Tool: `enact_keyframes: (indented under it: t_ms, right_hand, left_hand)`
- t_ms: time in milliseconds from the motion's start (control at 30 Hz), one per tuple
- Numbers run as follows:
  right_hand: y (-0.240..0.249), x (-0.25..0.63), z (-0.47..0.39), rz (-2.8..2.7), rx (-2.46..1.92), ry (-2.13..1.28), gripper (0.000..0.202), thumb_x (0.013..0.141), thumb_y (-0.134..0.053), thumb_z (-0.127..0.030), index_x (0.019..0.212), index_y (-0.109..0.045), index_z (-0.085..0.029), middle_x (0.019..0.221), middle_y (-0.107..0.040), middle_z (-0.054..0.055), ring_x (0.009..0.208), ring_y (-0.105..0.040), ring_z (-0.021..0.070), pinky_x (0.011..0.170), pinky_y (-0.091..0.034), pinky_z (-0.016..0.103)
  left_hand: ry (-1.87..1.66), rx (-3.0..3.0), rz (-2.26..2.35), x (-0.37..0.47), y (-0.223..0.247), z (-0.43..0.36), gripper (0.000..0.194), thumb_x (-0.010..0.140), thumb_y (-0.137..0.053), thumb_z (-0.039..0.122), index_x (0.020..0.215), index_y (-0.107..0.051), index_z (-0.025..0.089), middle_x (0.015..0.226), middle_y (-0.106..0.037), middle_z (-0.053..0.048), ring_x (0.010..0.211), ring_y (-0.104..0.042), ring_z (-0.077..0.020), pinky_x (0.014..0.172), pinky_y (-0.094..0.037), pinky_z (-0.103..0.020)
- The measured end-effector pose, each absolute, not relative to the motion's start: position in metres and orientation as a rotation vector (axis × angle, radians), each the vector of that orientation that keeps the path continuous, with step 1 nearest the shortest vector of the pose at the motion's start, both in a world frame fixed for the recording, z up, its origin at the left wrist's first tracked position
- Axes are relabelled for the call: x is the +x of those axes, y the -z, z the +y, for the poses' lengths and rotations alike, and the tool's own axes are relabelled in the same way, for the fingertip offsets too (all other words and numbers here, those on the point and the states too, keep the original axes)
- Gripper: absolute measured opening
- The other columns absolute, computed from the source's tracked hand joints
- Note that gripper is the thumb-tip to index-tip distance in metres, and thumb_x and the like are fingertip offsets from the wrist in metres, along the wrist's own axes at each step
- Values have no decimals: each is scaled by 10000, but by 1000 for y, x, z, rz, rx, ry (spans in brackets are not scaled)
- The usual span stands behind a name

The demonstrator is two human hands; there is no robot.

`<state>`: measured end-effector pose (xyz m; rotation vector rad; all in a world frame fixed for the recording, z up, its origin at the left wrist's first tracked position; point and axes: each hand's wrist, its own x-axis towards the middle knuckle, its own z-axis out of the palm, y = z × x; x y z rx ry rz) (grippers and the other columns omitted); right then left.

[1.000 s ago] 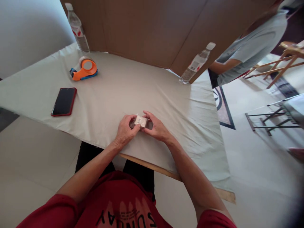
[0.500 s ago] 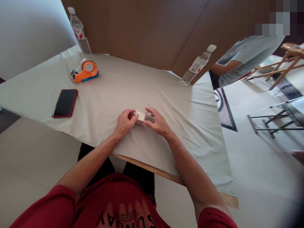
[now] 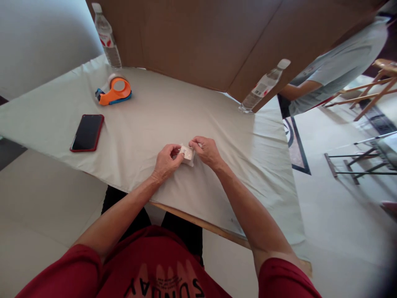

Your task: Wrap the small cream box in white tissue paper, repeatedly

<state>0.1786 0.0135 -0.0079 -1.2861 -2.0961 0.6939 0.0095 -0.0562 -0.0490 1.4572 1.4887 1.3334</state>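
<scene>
Drawn in from its spread pose, the right hand (image 3: 207,151) now pinches the far right corner of the small box (image 3: 187,153), which sits at the desk (image 3: 149,120) between both hands, left end grasped by the left hand (image 3: 166,161), long axis unclear.

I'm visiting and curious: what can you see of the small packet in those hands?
The small packet is boxy, its pale top bearing marks too small to read. A clear, plastic-looking wrap seems to surround it. It is toward the near edge of the cloth-covered table, resting or lifted, I cannot tell. The left hand grips its left side; the right hand seems to pinch its far right corner.
</scene>
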Motion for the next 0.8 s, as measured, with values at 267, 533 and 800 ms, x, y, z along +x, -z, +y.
enact_keyframes:
  t_ms: [267, 533, 800]
  right_hand:
    - [-8, 190, 0, -2423, -1159, -578, 231, 838, -663, -297, 1028, -760, -209, 1077, -783, 79, 983, -684, 241, 875, -434, 360]
    - [-12, 169, 3, -2698, -1257, -148, 250, 930, -520, -199, 869, -761, -170, 922, -788, 119, 858, -667, 241, 839, -354, 389]
    - [4, 183, 19, -2182, -1370, -711, 251, 904, -494, -281, 910, -725, -185, 883, -761, 66, 806, -649, 196, 781, -450, 318]
  left_hand:
    - [-1350, 1457, 1463, 9, 51, -56, 216, 788, -683, 235, 996, -678, 177, 898, -695, -52, 812, -643, -164, 787, -543, -308]
    - [-1344, 1483, 1472, 9, 52, -56, 213, 797, -671, 240, 995, -680, 164, 905, -698, -64, 819, -649, -171, 796, -540, -316]
    - [-1337, 1496, 1486, 10, 51, -57, 201, 786, -674, 214, 984, -682, 180, 925, -710, -60, 823, -654, -165, 795, -550, -311]
